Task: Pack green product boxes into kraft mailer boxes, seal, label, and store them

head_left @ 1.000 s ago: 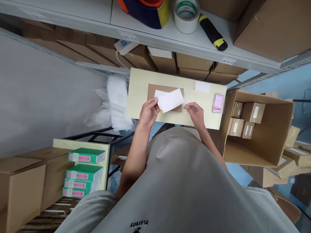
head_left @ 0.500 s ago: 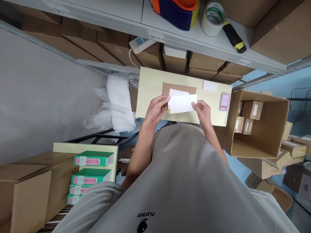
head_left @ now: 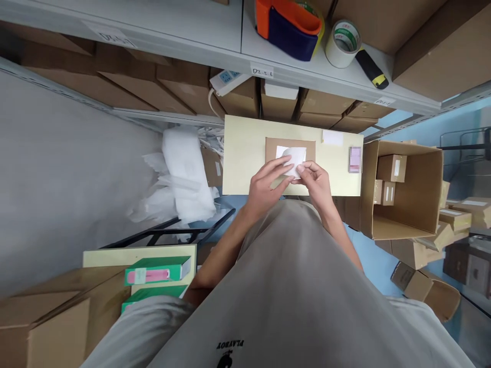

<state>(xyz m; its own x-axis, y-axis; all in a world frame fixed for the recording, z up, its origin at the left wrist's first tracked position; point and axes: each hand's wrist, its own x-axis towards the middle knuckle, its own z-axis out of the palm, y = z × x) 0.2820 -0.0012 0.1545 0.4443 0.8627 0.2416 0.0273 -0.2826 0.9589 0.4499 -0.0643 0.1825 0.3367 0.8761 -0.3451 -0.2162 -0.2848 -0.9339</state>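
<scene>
A white sheet of paper (head_left: pixel 298 154), bent over into a smaller folded shape, is between my hands above a pale yellow tabletop (head_left: pixel 241 153). My left hand (head_left: pixel 267 185) has its fingers over the paper's near-left part, the thumb at its lower edge. On the right side, my right hand (head_left: pixel 316 185) pinches the paper with thumb and fingertips. Under it lies a flat brown cardboard piece or box (head_left: pixel 271 147) with another white paper (head_left: pixel 281 151) on it, partly hidden by the folded sheet and my fingers.
A white slip (head_left: pixel 332 137) and a purple card (head_left: pixel 355 159) lie at the right. An open carton (head_left: pixel 422 189) holding small boxes stands beyond. Overhead, a shelf carries a tape dispenser (head_left: pixel 293 33), a tape roll (head_left: pixel 343 46) and a cutter (head_left: pixel 372 68). Bubble wrap (head_left: pixel 187 174) hangs left.
The paper, held flat and wide before, is now folded over. My hands have come closer together, the left one moving right across the paper. The view has shifted slightly.
</scene>
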